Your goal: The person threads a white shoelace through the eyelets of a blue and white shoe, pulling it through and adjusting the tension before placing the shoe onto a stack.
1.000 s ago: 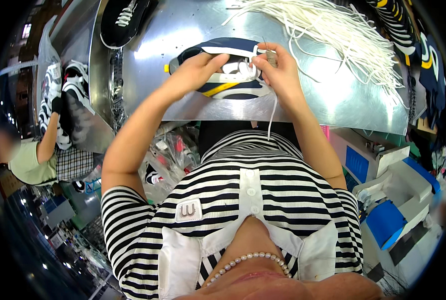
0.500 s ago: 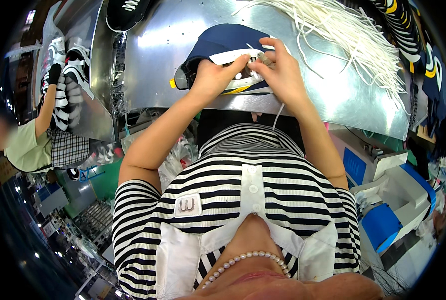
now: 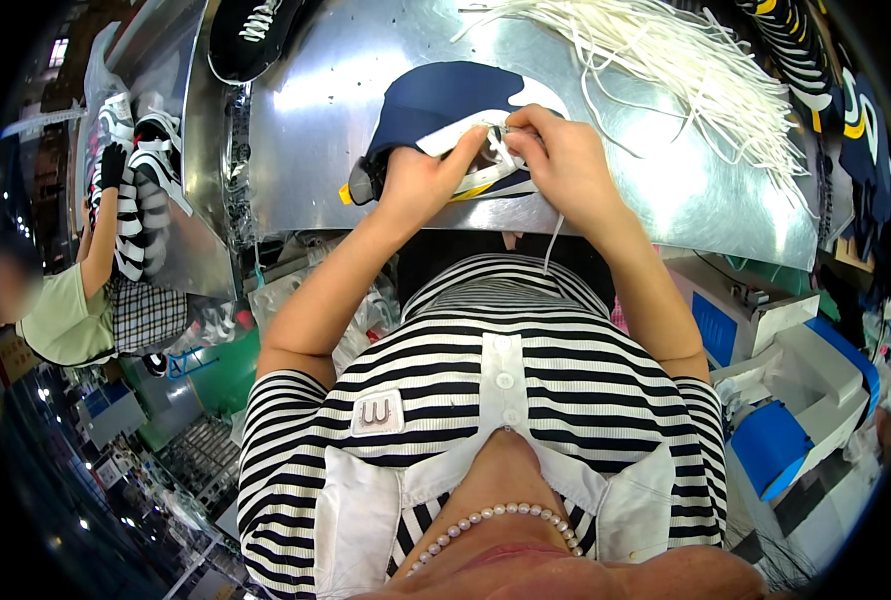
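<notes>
A navy shoe upper (image 3: 446,95) with white trim and a yellow tab lies on its side near the front edge of the metal table. My left hand (image 3: 421,182) is closed on the upper, its thumb along the white eyelet strip and its other fingers hidden. At the same opening, my right hand (image 3: 574,158) pinches thumb and forefinger together close to the left thumb tip. A white shoelace (image 3: 499,150) crosses the opening there and seems to be in this pinch, though the fingertips partly cover it. One loose lace end hangs over the table edge below my right wrist.
Loose white laces (image 3: 666,70) spread over the table's far right. A black shoe (image 3: 251,40) stands far left. Stacked navy uppers (image 3: 856,130) line the right side, above a white and blue machine (image 3: 771,450). At left, a person in a black glove handles several shoes.
My right fingers have drawn together from a more spread pose, the forefinger bending down to the thumb. Hands, upper and table sit slightly lower in the picture. My left hand keeps its hold.
</notes>
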{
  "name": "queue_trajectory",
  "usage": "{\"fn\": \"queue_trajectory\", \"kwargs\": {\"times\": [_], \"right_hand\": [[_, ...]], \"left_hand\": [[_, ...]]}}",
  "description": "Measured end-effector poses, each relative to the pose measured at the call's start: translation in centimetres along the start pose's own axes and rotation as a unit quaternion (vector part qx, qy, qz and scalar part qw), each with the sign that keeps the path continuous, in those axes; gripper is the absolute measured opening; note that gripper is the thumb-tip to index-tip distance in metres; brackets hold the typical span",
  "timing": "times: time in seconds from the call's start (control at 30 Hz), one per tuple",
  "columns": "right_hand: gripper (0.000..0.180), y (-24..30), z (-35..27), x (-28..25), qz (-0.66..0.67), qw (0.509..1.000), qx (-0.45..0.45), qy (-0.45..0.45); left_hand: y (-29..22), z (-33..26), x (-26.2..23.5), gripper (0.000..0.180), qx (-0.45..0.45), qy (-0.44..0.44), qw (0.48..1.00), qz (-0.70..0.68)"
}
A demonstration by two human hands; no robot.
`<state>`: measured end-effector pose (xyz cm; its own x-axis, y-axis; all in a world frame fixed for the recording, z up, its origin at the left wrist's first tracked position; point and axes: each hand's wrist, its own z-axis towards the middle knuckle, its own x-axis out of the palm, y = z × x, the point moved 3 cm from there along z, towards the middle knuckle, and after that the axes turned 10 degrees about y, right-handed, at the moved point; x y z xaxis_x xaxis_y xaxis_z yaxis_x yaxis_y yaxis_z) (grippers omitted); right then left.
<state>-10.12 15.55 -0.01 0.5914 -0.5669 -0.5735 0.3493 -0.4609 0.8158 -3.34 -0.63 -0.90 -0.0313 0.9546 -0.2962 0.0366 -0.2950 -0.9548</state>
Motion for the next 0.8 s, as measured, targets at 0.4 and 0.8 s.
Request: {"fn": "queue_trajectory", "kwargs": {"times": [0.4, 0.8], "right_hand": [[0.013, 0.4, 1.3, -2.1, -0.174, 0.984, -0.013, 0.040], [0.030, -2.2, 5.0, 4.1, 0.076, 0.993, -0.069, -0.055]], "left_hand": [[2.2, 0.7, -2.5, 0.030, -0.226, 0.096, 0.969, -0.026], [2.5, 1.3, -4.1, 0.057, -0.196, 0.059, 0.978, 0.029]]}}
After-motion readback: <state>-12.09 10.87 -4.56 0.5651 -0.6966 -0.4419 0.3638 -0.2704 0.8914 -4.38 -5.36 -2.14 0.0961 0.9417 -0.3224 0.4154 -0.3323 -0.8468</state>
